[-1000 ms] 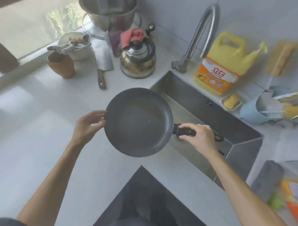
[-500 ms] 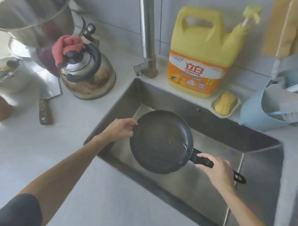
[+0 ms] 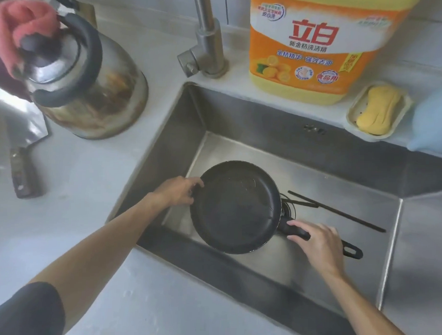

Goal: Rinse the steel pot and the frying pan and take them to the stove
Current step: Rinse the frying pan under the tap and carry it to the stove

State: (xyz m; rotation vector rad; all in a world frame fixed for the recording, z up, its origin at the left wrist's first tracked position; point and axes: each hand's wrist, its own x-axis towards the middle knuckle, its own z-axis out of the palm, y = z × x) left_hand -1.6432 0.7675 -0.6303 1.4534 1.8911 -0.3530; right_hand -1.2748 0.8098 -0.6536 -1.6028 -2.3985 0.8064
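1. A person lowers a pan into the steel sink, two hands on it. The pan sits low in the basin, at or just above the floor; contact cannot be told. It is mouth up and partly over the drain.

2. The right hand is curled round the pan's black handle, close to the bowl; the handle's looped end pokes out past the wrist. This hand looks to carry the weight.

3. The left hand grips the far rim, thumb hooked over the edge and fingers under it. Judged from that hold, it steadies the pan level, since a one-handed grip on a long handle would let the bowl tip.

4. The tap stands at the sink's back-left corner on the tabletop; its spout is out of frame and no water shows. The pan seems placed in the basin so a rinse would drain straight away.

5. Two dark chopsticks lie on the sink floor just right of the drain, near the handle. They could get knocked when the pan shifts.

6. Washing goods wait at the rear ledge within reach: a yellow detergent jug and a soap in its dish.

7. Left of the sink stand a kettle with a pink cloth on its lid, and a cleaver lying flat.

8. The steel pot cannot be picked out with certainty, and the stove is not in view. By this showing, rinsing has yet to begin.
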